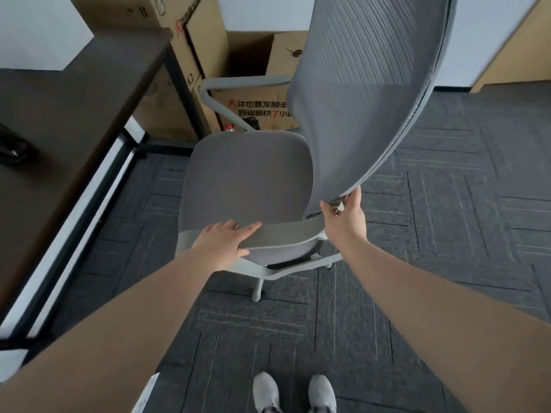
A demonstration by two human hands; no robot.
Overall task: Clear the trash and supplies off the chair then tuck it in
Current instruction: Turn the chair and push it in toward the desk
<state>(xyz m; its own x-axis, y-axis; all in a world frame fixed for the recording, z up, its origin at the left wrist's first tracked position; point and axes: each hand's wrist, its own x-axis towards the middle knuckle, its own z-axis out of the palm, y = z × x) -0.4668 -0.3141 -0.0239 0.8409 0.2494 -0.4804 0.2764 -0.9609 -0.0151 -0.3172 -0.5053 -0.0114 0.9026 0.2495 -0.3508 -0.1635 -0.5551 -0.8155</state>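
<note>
A grey office chair (pixel 247 180) with a mesh backrest (pixel 366 93) stands in the middle of the head view, its seat bare. My left hand (pixel 225 241) grips the near armrest, fingers on top and thumb underneath. My right hand (pixel 346 219) holds the lower edge of the backrest where it meets the frame. The chair's side is turned toward me, with the backrest on the right. The dark desk (pixel 68 120) runs along the left.
Cardboard boxes (pixel 259 73) stand against the wall behind the chair, and a bottle with a red cap (pixel 229 127) sits by them. A dark object (pixel 12 150) lies on the desk. Grey carpet tiles surround the chair. My shoes (pixel 293 393) are at the bottom.
</note>
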